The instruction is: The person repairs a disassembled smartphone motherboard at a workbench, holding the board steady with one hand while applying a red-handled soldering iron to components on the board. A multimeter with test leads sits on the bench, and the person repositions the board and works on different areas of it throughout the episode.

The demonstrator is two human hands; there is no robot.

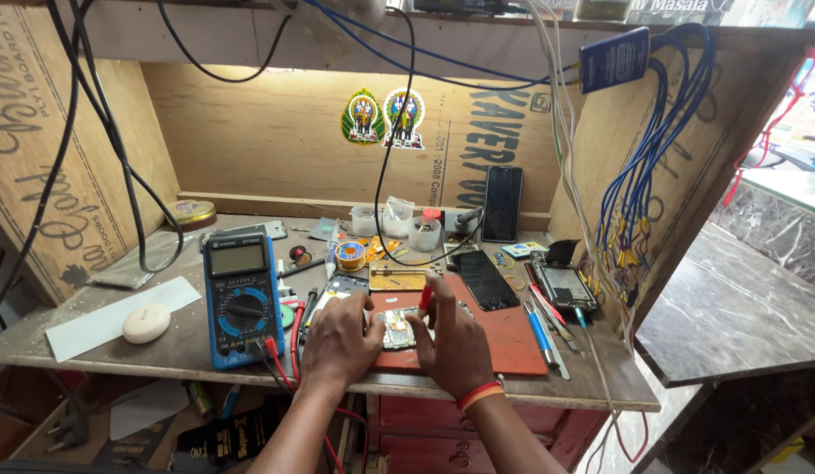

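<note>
Multimeter (240,297) left of mat (504,338); circuit board (397,329) on mat, phone (483,279) behind.

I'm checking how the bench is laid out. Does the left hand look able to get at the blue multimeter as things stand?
Probably yes. The left hand rests on the circuit board, and the blue multimeter lies just to its left on the bench; only its red and black leads lie between.

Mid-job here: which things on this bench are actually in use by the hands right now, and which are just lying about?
In use:
left hand on the circuit board
right hand holding the red probe
blue multimeter
red mat

Lying about:
black phone leaning on the back wall
phone screen
solder spool
white oval block
round tin
</note>
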